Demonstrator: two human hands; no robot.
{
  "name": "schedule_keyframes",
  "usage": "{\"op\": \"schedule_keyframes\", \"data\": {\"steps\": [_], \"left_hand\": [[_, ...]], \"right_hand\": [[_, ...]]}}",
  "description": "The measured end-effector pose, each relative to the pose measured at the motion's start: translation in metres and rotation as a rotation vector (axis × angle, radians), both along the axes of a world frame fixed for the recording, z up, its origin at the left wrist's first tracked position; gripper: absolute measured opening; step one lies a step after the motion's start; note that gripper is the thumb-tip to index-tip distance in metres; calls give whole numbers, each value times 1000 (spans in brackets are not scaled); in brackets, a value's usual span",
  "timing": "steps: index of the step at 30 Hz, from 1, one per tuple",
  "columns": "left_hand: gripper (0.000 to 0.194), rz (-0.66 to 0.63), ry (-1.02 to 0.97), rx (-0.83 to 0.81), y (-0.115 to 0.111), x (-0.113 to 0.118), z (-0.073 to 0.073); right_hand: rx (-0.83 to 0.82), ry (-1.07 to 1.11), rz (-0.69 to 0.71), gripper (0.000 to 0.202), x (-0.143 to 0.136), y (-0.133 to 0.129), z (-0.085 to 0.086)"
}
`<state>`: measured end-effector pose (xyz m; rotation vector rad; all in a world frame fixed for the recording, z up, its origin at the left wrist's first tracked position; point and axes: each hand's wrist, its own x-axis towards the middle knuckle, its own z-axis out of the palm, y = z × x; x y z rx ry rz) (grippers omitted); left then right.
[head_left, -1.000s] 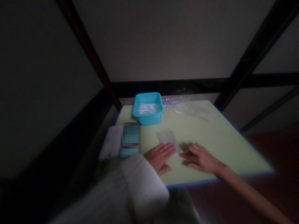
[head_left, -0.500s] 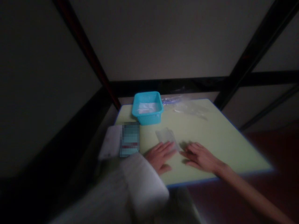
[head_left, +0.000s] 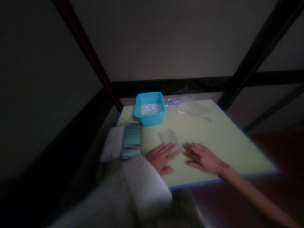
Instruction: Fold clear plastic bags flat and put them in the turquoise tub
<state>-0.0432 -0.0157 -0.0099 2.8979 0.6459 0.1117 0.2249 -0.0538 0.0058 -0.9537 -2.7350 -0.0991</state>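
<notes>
A small translucent sheet or bag (head_left: 168, 136) lies on the yellow-green table (head_left: 228, 142). My left hand (head_left: 162, 158) rests flat over its near part, fingers stretched out and thumb apart. My right hand (head_left: 201, 158) is just to the right of the sheet, low over the table, with its thumb apart and its fingers partly bent; nothing shows in its grasp. Whether its fingertips touch the sheet's right corner cannot be made out.
A turquoise basket (head_left: 152, 120) with clear packets (head_left: 150, 109) inside stands at the back left. Clear plastic film (head_left: 193, 109) lies along the back. At the left edge are a blurred-out teal item (head_left: 132, 141) and a whitish object (head_left: 112, 144).
</notes>
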Motion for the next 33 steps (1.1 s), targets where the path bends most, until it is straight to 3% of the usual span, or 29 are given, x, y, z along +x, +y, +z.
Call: {"op": "schedule_keyframes", "data": {"steps": [17, 24, 29, 33], "left_hand": [[75, -35, 6, -6, 4, -5, -1], [77, -25, -20, 6, 4, -6, -6], [76, -22, -41, 22, 3, -6, -3], [77, -17, -29, 42, 3, -6, -1]], "right_hand": [[31, -28, 9, 47, -1, 0, 2], [141, 36, -33, 28, 0, 5, 5], [276, -92, 122, 26, -14, 16, 17], [247, -183, 216, 22, -27, 25, 25]]}}
